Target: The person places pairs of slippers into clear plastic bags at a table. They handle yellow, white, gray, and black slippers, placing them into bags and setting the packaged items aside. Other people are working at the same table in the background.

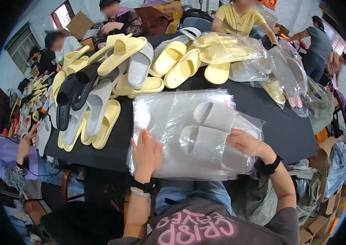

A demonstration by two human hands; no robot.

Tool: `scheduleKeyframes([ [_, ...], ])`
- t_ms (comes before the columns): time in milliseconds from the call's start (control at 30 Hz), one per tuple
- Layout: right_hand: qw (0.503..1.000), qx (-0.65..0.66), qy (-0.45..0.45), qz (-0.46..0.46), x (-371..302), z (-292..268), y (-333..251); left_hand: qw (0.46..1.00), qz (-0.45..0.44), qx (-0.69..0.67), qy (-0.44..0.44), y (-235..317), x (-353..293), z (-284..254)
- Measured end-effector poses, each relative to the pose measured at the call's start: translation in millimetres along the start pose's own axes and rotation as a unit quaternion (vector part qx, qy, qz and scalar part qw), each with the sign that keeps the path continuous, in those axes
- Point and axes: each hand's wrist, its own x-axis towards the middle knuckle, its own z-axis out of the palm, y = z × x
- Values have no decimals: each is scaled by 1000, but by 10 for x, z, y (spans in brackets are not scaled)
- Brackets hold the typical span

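Observation:
A pair of grey slippers lies side by side inside a clear plastic bag, over a stack of clear plastic bags at the table's near edge. My right hand is at the slippers, its fingers curled over the upper one near the strap; clear film seems to cover part of the hand. My left hand lies flat on the left part of the stack, fingers stretched out, holding nothing.
Loose yellow slippers, grey slippers and black slippers heap along the far and left sides of the black table. Bagged slippers lie at the far right. A co-worker's hand is at the left; others work across the table.

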Motion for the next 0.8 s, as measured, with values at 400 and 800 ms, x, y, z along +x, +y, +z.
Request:
scheduleKeyframes([
  [400,993,-17,-57,-106,300,-48,-415,878,-103,-461,-77,-170,171,-240],
  [800,996,64,43,37,-29,-69,17,979,-63,-183,69,-480,62,-218],
])
